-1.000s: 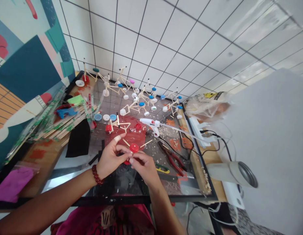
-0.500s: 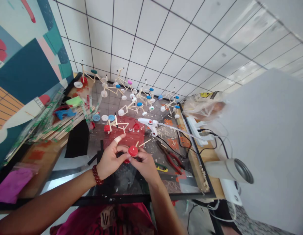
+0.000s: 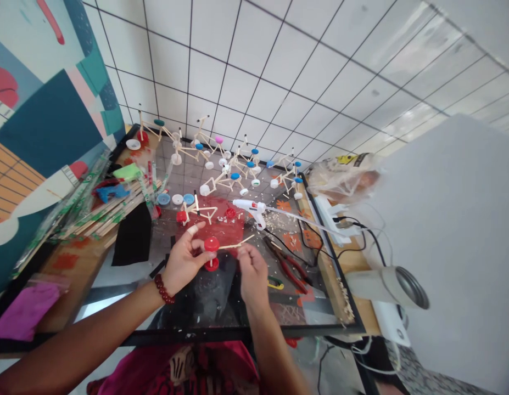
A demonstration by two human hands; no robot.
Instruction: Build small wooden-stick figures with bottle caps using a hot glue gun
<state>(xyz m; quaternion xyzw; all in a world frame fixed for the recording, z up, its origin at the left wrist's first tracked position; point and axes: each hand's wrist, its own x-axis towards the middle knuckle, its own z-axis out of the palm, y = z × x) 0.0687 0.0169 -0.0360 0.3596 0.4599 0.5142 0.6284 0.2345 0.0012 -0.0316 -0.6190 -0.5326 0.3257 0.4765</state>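
My left hand point(image 3: 185, 262) pinches a pair of red bottle caps point(image 3: 211, 244) joined like wheels, one above the other, by a short light rod. From the caps a thin wooden stick point(image 3: 229, 247) runs right, with another piece angled up at its end. The fingertips of my right hand point(image 3: 254, 274) are closed on this stick near the bend. Just beyond my hands, a small stick frame point(image 3: 202, 211) with a red cap stands at the edge of a red patch. A white glue gun point(image 3: 254, 208) lies to its right.
Several stick models with caps point(image 3: 238, 170) stand along the tiled wall. Wooden sticks point(image 3: 110, 211) and a black sheet point(image 3: 133, 236) lie left. Red-handled pliers point(image 3: 289, 269), a yellow-green cutter point(image 3: 275, 283) and a power strip point(image 3: 330, 219) are at right. Glue-gun cable crosses the table.
The caps have turned and moved left in my left hand, so both caps now show. My right hand has left the caps, moved right and taken hold of the stick.
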